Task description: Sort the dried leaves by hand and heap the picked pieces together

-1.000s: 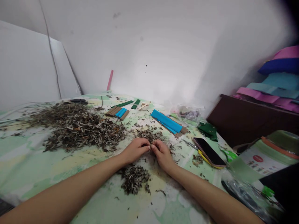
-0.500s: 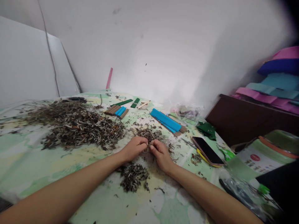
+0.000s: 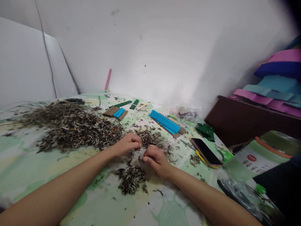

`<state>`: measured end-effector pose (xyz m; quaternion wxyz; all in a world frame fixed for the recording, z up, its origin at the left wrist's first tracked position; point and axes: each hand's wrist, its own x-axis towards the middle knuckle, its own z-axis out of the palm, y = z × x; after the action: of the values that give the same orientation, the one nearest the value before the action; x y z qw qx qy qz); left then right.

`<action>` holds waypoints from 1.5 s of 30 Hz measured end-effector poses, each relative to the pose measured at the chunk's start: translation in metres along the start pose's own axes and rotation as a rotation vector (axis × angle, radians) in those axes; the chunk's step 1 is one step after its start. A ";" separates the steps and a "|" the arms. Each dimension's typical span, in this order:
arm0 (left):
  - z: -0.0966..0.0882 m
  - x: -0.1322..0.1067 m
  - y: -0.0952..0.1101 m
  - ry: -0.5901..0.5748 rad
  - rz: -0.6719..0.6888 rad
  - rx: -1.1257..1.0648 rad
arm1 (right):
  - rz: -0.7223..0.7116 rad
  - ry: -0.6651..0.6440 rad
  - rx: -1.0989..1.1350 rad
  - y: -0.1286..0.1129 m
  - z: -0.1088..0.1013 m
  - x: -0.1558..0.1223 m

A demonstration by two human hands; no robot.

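Observation:
My left hand (image 3: 129, 145) is closed, thumb against curled fingers, beside the heap of crumbled dried leaves (image 3: 151, 138). What it may hold is hidden. Slightly nearer and to the right, my right hand (image 3: 156, 160) pinches a small bit of dried leaf (image 3: 141, 158) at its fingertips. A gap separates the two hands. Just below them lies a small clump of curled dried leaves (image 3: 133, 180). A much larger pile of dried leaves and stems (image 3: 80, 130) spreads to the left of my left hand.
Brown and blue rolls (image 3: 119, 113) lie behind the leaves. Blue sheets (image 3: 166, 121) rest on brown ones. To the right are scissors (image 3: 201, 158), a phone (image 3: 207, 152), a green jar (image 3: 255, 157) and a plastic bag (image 3: 187, 114). Stacked coloured foam (image 3: 270, 84) tops a dark cabinet (image 3: 254, 121).
My hands, nearly touching before over the crumbled leaves, have moved apart. The left went up and left; the right came down toward the near clump. The view has shifted slightly.

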<state>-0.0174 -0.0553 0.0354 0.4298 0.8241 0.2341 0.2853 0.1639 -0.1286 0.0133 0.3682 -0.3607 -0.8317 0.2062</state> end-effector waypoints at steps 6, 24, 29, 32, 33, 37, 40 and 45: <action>0.004 -0.002 0.000 -0.096 0.020 0.010 | 0.070 0.190 -0.163 0.010 -0.007 0.003; 0.009 -0.001 -0.011 -0.125 -0.172 -0.214 | 0.517 0.073 -0.844 0.114 -0.055 0.088; 0.005 0.002 -0.025 0.014 0.051 0.416 | 0.559 0.155 -0.766 0.142 -0.048 0.087; 0.007 0.001 -0.028 0.004 0.073 0.596 | 0.542 0.187 -0.721 0.149 -0.048 0.082; 0.008 0.001 -0.028 0.002 0.055 0.612 | 0.525 0.193 -0.709 0.150 -0.048 0.081; 0.011 0.001 -0.029 0.019 -0.019 0.624 | 0.395 0.178 -0.639 0.149 -0.045 0.083; 0.010 0.002 -0.031 0.053 -0.052 0.626 | 0.315 0.137 -0.560 0.148 -0.042 0.084; 0.010 0.001 -0.033 0.098 -0.053 0.631 | 0.316 0.225 -0.451 0.149 -0.041 0.084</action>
<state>-0.0149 -0.0435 0.0034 0.1482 0.8956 0.3527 0.2268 0.2221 0.0352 -0.0120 0.3323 -0.5790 -0.7440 0.0297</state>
